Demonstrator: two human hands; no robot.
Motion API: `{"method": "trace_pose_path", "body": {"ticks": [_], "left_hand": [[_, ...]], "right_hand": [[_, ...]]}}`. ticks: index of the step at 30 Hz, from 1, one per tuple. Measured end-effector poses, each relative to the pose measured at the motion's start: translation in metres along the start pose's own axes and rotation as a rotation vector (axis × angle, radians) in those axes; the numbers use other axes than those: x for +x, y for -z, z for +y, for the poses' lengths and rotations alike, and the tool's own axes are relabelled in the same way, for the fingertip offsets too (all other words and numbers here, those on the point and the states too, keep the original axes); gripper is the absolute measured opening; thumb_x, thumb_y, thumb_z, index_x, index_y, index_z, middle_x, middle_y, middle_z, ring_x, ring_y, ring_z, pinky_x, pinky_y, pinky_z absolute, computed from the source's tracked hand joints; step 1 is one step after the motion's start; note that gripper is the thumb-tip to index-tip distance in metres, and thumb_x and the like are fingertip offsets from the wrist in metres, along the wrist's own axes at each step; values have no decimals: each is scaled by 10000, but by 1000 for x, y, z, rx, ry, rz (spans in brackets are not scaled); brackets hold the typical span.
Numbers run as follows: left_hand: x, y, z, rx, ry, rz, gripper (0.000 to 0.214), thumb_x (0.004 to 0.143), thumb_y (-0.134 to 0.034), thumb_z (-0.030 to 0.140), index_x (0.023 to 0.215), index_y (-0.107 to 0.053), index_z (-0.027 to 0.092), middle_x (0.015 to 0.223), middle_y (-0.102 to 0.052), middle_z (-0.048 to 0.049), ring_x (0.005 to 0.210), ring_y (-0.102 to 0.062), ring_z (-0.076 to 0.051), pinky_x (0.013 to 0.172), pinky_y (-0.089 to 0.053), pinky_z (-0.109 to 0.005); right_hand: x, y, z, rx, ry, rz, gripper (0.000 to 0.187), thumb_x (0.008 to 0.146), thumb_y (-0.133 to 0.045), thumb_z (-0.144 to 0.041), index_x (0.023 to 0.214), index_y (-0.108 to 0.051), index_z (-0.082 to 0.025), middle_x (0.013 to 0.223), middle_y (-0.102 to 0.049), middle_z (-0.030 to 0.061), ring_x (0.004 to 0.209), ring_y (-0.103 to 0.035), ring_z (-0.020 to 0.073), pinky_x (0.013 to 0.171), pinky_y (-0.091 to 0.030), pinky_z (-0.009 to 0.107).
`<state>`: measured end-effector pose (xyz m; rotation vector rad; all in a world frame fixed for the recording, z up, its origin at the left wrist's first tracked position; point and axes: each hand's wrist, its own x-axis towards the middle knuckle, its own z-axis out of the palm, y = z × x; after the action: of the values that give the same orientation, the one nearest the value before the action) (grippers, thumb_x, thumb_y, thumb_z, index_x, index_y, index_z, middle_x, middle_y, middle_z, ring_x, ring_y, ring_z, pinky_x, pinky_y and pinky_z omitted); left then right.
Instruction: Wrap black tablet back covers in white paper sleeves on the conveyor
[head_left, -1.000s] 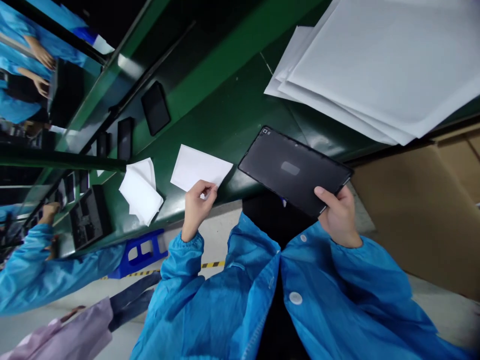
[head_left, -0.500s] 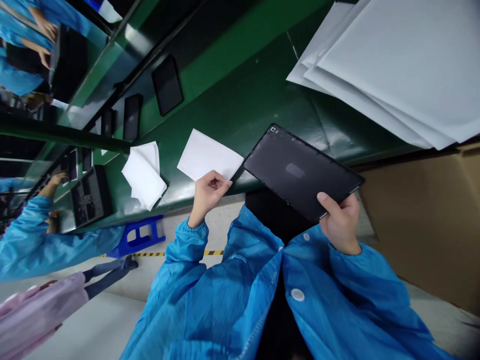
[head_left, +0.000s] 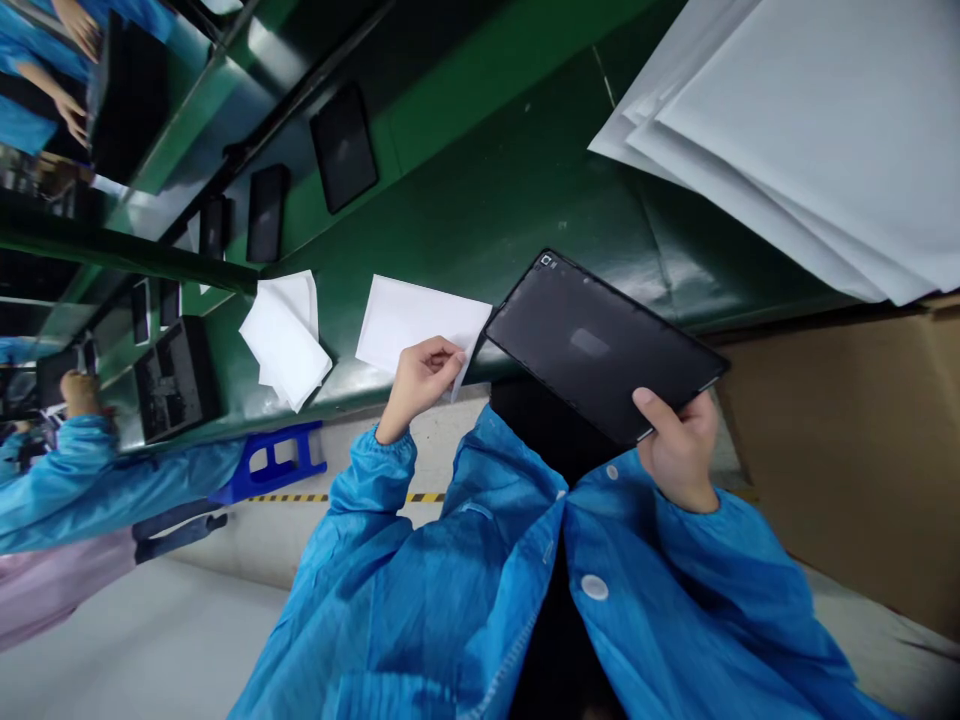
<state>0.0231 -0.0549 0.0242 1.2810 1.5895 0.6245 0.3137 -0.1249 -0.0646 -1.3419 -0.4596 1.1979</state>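
My right hand (head_left: 679, 450) grips the lower right corner of a black tablet (head_left: 592, 345), thumb on top. The tablet's back faces up, showing a camera at its upper left corner and a pale oblong mark near the middle. It is tilted over the table's front edge. My left hand (head_left: 425, 383) is closed in a pinch at the near right edge of a thin white sleeve (head_left: 409, 310), which lies on the green table (head_left: 450, 240). That edge is lifted slightly beside the tablet's left corner.
Folded white sleeves (head_left: 285, 340) lie to the left. Large white sheets (head_left: 817, 130) are stacked at the upper right, above a cardboard box (head_left: 832, 450). Dark tablets (head_left: 345, 148) rest farther back. A co-worker's arm (head_left: 97, 470), a black tray (head_left: 176, 380) and a blue stool (head_left: 277, 460) are at the left.
The white sleeve has turned slightly and its near right edge has come up with my left hand. My right hand and the tablet have barely moved. The co-worker's hand has shifted left.
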Motion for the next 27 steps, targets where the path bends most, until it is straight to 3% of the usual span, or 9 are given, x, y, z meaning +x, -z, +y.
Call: {"method": "trace_pose_path", "body": {"ticks": [11,15,18,23,25,27], "left_hand": [[3,3,0,28,-15,-12,214,781,-750,365,737,-678,168,566,-657,1,486,-632,-127,478,-483,-199],[4,-3,1,16,-58,47,254,819,-752,390,735,-635,181,518,-587,32,420,-539,-94,416,-395,-179],[7,-12,0,2,-137,115,289,885,-734,415,755,-598,196,499,-526,58,392,-459,-70,396,-337,-173],[4,-31,7,122,-383,228,216,967,-680,305,796,-618,190,612,-571,42,498,-520,-67,482,-405,-169],[-1,-39,13,191,-458,175,189,989,-654,256,814,-636,184,666,-603,28,543,-542,-67,513,-430,-165],[-8,-50,20,220,-532,28,174,1012,-630,226,846,-652,181,717,-632,14,580,-562,-69,535,-449,-164]], "right_hand": [[-5,3,7,-88,30,-9,491,747,-913,-547,1054,-772,-191,1058,-819,95,1088,-769,301,1065,-592,509],[-9,5,1,-205,90,-33,491,776,-900,-536,1087,-775,-176,1106,-821,114,1138,-765,312,1099,-579,530],[-15,4,-6,-312,108,-101,485,783,-888,-545,1092,-786,-184,1134,-824,117,1159,-768,335,1080,-600,531],[-22,-3,-13,-369,91,-276,484,829,-857,-541,1169,-778,-206,1132,-826,113,1156,-773,329,1020,-646,489],[-24,-8,-13,-354,69,-293,522,836,-850,-571,1197,-759,-205,1133,-822,118,1121,-781,324,1002,-657,484],[-25,-15,-11,-333,-8,-310,558,840,-836,-629,1187,-735,-204,1042,-821,109,906,-798,294,838,-694,454]]}}
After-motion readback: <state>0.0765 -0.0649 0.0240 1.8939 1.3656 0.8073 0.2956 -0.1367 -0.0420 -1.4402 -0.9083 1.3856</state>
